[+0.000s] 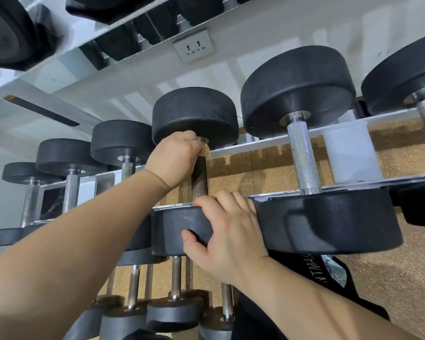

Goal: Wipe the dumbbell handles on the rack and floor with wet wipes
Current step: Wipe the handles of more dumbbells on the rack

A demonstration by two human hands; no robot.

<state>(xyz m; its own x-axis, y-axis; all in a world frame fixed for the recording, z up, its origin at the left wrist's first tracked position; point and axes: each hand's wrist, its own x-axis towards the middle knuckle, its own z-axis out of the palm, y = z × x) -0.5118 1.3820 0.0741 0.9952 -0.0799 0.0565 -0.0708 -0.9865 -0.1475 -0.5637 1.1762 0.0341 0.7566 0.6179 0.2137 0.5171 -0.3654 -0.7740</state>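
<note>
While left hand (174, 160) clenches a wipe (206, 151) round the handle (199, 177), far end, on the rack (268, 143), right hand (231, 239) grasps the near head (172, 229). One handle in progress; whether other handles (302, 155) are done cannot be told.

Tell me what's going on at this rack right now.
A person is wiping one dumbbell on the rack. The left hand grips the top of its dark handle, with a wipe bunched in the grip. The right hand holds the near weight, thumb on its face. The neighbouring dumbbells lie untouched.
</note>
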